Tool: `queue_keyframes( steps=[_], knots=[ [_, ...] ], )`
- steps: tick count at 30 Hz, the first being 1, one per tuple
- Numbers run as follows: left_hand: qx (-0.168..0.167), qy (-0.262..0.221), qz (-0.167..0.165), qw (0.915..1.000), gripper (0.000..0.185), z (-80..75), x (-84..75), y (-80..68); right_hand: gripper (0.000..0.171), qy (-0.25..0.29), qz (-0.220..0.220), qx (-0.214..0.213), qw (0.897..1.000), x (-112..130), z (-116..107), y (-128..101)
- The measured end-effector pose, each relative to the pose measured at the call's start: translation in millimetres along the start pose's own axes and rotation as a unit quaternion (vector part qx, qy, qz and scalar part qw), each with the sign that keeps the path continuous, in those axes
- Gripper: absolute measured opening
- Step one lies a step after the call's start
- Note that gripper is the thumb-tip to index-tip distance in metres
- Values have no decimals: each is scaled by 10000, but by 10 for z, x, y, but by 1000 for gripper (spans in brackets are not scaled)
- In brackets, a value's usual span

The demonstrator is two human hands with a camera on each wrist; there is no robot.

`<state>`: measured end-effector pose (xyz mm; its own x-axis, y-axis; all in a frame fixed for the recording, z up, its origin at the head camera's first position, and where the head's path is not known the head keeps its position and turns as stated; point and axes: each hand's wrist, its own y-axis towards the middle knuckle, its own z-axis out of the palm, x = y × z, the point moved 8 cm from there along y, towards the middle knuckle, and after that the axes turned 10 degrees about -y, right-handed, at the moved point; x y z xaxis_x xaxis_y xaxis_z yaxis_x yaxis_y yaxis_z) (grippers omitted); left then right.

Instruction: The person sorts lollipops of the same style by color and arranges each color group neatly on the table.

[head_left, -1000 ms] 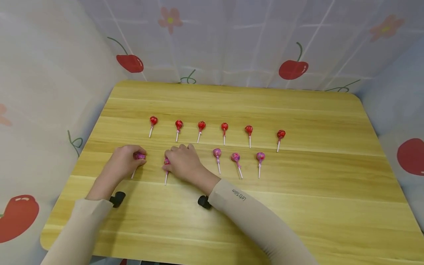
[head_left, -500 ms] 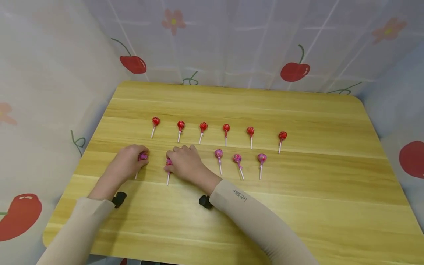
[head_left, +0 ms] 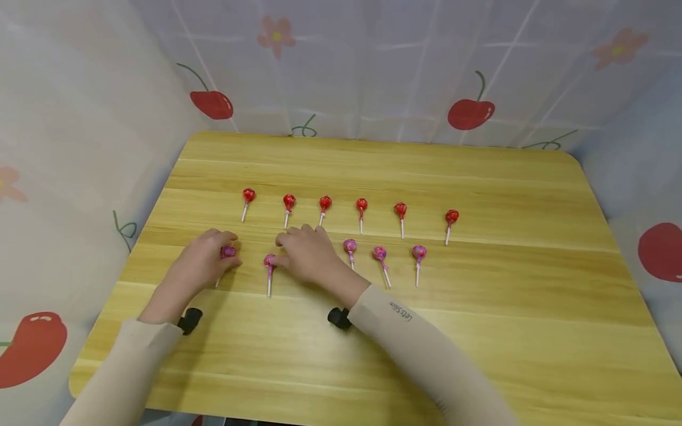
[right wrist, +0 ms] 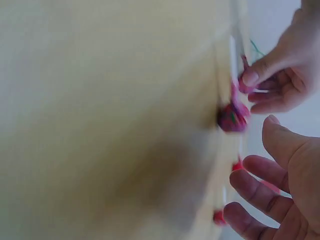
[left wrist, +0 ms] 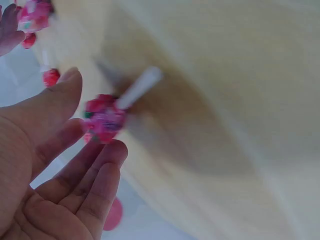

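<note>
My left hand (head_left: 198, 260) is around a pink-purple lollipop (head_left: 228, 252) lying at the left of the table. In the left wrist view the thumb stands apart from that lollipop's wrapped head (left wrist: 104, 119), and the fingers lie close beside it; whether they touch it I cannot tell. To the right, my right hand (head_left: 309, 254) is beside a second pink-purple lollipop (head_left: 269, 261), its stick toward me. The right wrist view has the fingers spread, with a gap between thumb and this lollipop (right wrist: 233, 118). Three more pink-purple lollipops, one (head_left: 379, 253) in the middle, lie right of my right hand.
Behind runs a row of several red lollipops, from one at the left (head_left: 248, 195) to one at the right (head_left: 452, 216). They lie on a wooden table (head_left: 506, 307). Cherry-printed curtains (head_left: 362, 71) hang around its back and sides.
My right hand has let go of the second pink-purple lollipop and moved slightly right, uncovering its head. The left hand's fingers have loosened around the leftmost one.
</note>
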<state>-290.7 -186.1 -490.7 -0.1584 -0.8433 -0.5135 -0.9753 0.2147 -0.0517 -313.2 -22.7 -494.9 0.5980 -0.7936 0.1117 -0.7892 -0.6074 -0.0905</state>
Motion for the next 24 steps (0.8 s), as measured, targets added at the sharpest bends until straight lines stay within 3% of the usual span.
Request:
queue_keyframes(
  steps=[4, 11, 17, 24],
  knots=[
    [-110, -55, 101, 9999, 48, -55, -202, 60, 44, 127, 147, -117, 9997, -195, -190, -95],
    [-130, -173, 628, 9978, 54, -3, -792, 289, 44, 590, 471, -466, 9961, -624, -508, -363],
    [148, -360, 897, 9952, 54, 195, -1222, 482, 47, 859, 878, -644, 9903, -1118, -605, -679],
    [449, -416, 1111, 9919, 49, 569, -1572, 679, 47, 1239, 1332, -396, 9825, -1545, -394, -945]
  ],
)
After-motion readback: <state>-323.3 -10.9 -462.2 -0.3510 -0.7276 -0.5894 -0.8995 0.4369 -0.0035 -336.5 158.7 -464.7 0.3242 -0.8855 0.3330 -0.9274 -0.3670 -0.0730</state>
